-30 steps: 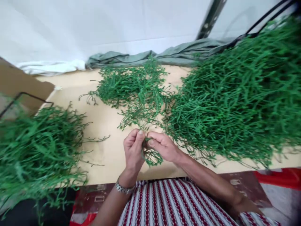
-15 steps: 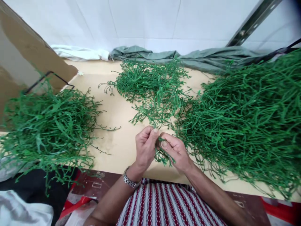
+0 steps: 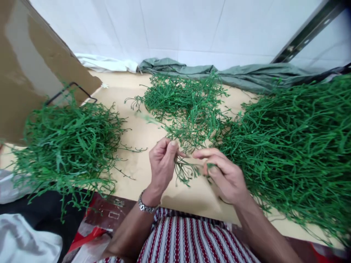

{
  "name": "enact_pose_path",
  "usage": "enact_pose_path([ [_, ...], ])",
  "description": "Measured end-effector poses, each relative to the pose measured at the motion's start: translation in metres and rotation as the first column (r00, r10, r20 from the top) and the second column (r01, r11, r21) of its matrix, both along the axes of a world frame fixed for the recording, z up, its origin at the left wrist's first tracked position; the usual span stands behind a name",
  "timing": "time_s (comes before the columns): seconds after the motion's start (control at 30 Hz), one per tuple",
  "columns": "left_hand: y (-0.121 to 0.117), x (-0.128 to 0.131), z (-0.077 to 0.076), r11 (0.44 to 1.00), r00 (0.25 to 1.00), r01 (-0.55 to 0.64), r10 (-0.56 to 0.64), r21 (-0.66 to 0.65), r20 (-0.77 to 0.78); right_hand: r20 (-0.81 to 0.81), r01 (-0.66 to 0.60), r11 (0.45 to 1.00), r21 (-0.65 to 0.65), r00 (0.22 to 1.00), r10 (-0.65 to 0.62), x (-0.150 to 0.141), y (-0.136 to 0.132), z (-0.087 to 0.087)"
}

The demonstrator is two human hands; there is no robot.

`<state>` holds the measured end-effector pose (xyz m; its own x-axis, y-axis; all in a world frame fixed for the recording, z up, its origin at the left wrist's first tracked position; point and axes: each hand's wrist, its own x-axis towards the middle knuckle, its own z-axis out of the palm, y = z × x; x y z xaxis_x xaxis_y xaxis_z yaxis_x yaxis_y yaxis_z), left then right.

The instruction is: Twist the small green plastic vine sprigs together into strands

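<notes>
My left hand (image 3: 163, 160) pinches a small bunch of thin green plant stems (image 3: 185, 171) between thumb and fingers. The tips of this bunch fan out below and to the right of the grip. To the right, my right hand (image 3: 223, 175) is closed on a small green stem piece (image 3: 211, 166), with the index finger stretched toward the left hand; motion blurs it somewhat. Just beyond both hands lies a loose pile of green stems (image 3: 175, 96) with knobbly, branching tips.
A large heap of green stems (image 3: 296, 153) covers the table's right side. Another heap (image 3: 71, 146) lies left, before a cardboard box (image 3: 41, 65) and a black wire frame (image 3: 71, 84). Grey-green cloth (image 3: 241, 77) runs along the wall at the pale tabletop's (image 3: 137, 135) back edge.
My right hand has moved right, away from the left hand, with a green piece in its fingers. The left hand keeps its pinch on the stems. The view has shifted slightly.
</notes>
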<state>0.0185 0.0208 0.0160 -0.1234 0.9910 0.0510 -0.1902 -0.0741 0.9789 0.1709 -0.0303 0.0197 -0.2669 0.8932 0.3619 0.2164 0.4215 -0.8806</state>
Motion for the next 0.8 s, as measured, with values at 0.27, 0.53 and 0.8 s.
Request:
enact_pose_path([
  [0.27, -0.005, -0.003, -0.011, 0.992, 0.99, 0.099, -0.089, -0.081, 0.113, 0.07, 0.17, 0.973, -0.157, 0.985, -0.16, 0.0, 0.022, 0.006],
  [0.53, -0.01, 0.005, -0.018, 0.993, 0.993, 0.09, -0.084, -0.078, 0.077, 0.325, 0.217, 0.955, -0.205, 0.935, -0.143, -0.029, 0.026, -0.02],
  [0.8, -0.01, 0.006, -0.016, 0.975, 0.971, 0.153, -0.118, -0.162, 0.209, 0.16, 0.108, 0.926, -0.361, 0.986, -0.052, -0.023, 0.025, -0.027],
])
